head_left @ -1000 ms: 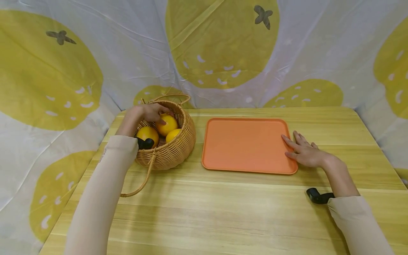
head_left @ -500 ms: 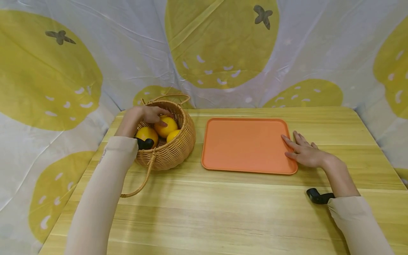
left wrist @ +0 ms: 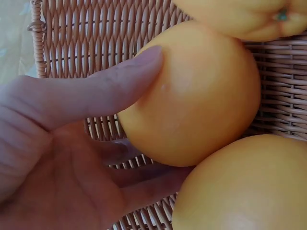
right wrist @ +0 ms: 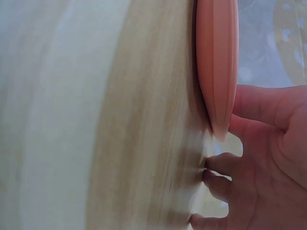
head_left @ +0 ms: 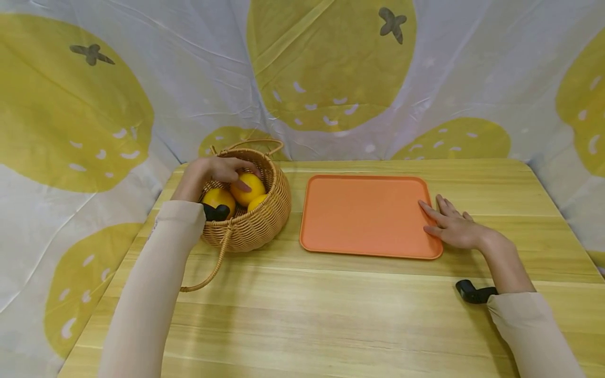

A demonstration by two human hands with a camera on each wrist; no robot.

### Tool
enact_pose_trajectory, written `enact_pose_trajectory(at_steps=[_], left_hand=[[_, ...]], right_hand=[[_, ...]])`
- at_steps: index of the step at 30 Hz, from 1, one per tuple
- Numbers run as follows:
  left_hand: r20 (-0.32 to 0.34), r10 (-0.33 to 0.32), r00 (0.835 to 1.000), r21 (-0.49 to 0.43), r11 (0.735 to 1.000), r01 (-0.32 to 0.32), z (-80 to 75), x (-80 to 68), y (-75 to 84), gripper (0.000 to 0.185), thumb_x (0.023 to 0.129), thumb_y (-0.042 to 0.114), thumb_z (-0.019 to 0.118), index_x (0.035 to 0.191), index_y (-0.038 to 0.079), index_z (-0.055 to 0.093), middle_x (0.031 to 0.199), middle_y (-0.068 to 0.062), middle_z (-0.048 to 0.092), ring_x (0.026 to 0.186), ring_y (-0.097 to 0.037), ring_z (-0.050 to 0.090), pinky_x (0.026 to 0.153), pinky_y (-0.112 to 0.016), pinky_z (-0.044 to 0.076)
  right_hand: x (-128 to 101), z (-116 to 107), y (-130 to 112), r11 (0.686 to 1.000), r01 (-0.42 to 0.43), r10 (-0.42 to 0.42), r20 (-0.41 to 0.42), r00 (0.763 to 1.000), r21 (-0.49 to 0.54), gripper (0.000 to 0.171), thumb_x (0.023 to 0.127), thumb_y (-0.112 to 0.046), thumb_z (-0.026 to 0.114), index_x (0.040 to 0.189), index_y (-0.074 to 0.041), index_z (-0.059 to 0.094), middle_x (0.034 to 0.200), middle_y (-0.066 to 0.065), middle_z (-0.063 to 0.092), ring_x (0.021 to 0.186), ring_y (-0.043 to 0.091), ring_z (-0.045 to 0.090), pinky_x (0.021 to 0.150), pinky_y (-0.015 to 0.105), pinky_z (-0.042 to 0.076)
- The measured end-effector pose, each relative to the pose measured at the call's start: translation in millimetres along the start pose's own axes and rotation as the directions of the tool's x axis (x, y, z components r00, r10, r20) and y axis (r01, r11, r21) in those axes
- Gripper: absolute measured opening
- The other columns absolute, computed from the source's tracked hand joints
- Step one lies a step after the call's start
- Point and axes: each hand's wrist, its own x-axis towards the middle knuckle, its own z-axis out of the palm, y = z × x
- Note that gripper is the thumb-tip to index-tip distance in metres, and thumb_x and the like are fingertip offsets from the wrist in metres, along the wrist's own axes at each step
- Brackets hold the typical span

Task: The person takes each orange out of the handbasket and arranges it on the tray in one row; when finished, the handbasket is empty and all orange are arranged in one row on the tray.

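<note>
In the head view, a wicker basket [head_left: 267, 223] at the left holds three oranges. My left hand [head_left: 224, 169] reaches over its rim and grips the upper orange [head_left: 255, 184]. The left wrist view shows the thumb [left wrist: 120, 84] lying across that orange and the other fingers curling in beneath it, partly hidden. A second orange [head_left: 219, 197] and a third orange [head_left: 258, 201] lie close against it. At the right, my right hand [head_left: 457, 230] has its fingers spread, the thumb and a fingertip resting on the right rim of an orange-coloured rectangular tray [head_left: 364, 215].
The wooden table [head_left: 312, 315] carries the basket and tray side by side near its back edge. One basket handle [head_left: 217, 268] droops onto the tabletop; the other handle [head_left: 255, 140] stands up behind. A fruit-print cloth [head_left: 331, 68] hangs around the back and sides.
The left thumb has slid slightly further over the upper orange. The right hand and the tray stay as they were.
</note>
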Motion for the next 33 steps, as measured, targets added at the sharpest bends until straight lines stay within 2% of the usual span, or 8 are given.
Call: enact_pose_trajectory(at_steps=[7,15,24,27,33], left_hand=[[0.017,0.01,1.0,-0.069,0.998,-0.009,1.5,2.3,-4.6,0.056,0.102,0.023,0.065,0.152,0.01,0.046,0.164,-0.025,0.028,0.146,-0.042,0.03,0.12,-0.062,0.027],[0.016,0.039,0.999,-0.209,0.977,-0.035,4.5,4.4,-6.4,0.052,0.095,0.016,0.073,0.143,0.012,0.054,0.149,-0.018,0.044,0.125,-0.032,0.046,0.106,-0.043,0.038],[0.013,0.079,0.997,-0.216,0.974,-0.074,7.6,6.3,-9.7,0.047,0.1,0.018,0.067,0.144,0.01,0.053,0.147,-0.017,0.047,0.124,-0.029,0.048,0.103,-0.039,0.039],[-0.013,0.086,0.996,-0.205,0.975,-0.087,8.1,6.5,-9.9,0.046,0.099,0.017,0.068,0.143,0.009,0.055,0.147,-0.017,0.048,0.123,-0.029,0.049,0.102,-0.038,0.039],[-0.07,0.1,0.992,-0.244,0.963,-0.115,6.4,3.1,-14.5,0.046,0.099,0.02,0.069,0.143,0.011,0.057,0.152,-0.015,0.045,0.127,-0.03,0.047,0.103,-0.039,0.041]], right_hand=[[-1,-1,-2,1.0,-0.003,0.003,0.001,1.0,0.001,0.075,0.111,-0.033,0.048,0.167,-0.007,0.004,0.164,0.035,-0.024,0.152,0.056,-0.022,0.111,0.081,-0.014],[-3,-2,-2,1.0,-0.005,0.005,0.002,1.0,-0.005,0.076,0.111,-0.034,0.048,0.166,-0.006,0.005,0.164,0.035,-0.023,0.151,0.056,-0.021,0.111,0.081,-0.014],[-2,-2,0,1.0,-0.006,0.006,0.002,1.0,0.002,0.076,0.111,-0.034,0.047,0.166,-0.006,0.004,0.164,0.035,-0.024,0.151,0.056,-0.023,0.111,0.08,-0.015],[-2,-2,1,1.0,-0.005,0.005,0.001,1.0,-0.002,0.076,0.111,-0.034,0.047,0.166,-0.006,0.004,0.164,0.035,-0.024,0.151,0.056,-0.023,0.111,0.08,-0.014],[-1,-1,0,1.0,-0.002,0.002,0.002,1.0,-0.014,0.076,0.111,-0.035,0.047,0.166,-0.006,0.005,0.164,0.036,-0.022,0.152,0.056,-0.021,0.111,0.081,-0.013]])
